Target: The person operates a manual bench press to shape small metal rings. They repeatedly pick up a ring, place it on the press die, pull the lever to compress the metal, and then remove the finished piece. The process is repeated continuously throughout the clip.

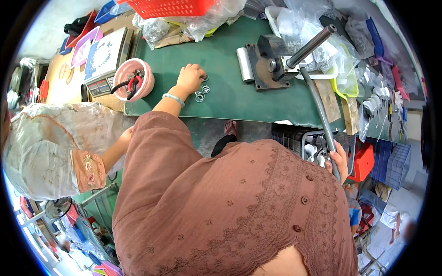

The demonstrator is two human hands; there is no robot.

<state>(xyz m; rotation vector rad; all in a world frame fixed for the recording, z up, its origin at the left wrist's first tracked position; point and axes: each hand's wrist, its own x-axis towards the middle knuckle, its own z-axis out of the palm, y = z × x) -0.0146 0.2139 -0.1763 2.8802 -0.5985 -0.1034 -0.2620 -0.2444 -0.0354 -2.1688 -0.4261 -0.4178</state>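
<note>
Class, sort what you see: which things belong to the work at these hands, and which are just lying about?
Seemingly in the job:
metal rings, near the left hand
grey lever, held by the right hand
lever press

Apparently lying about:
pliers
pink tub
digital scale
red basket

Three hands show up close: the person's left hand and right hand, plus one co-worker's hand. One pink tub, one digital scale and one press with one lever accompany at least four small rings.
</note>
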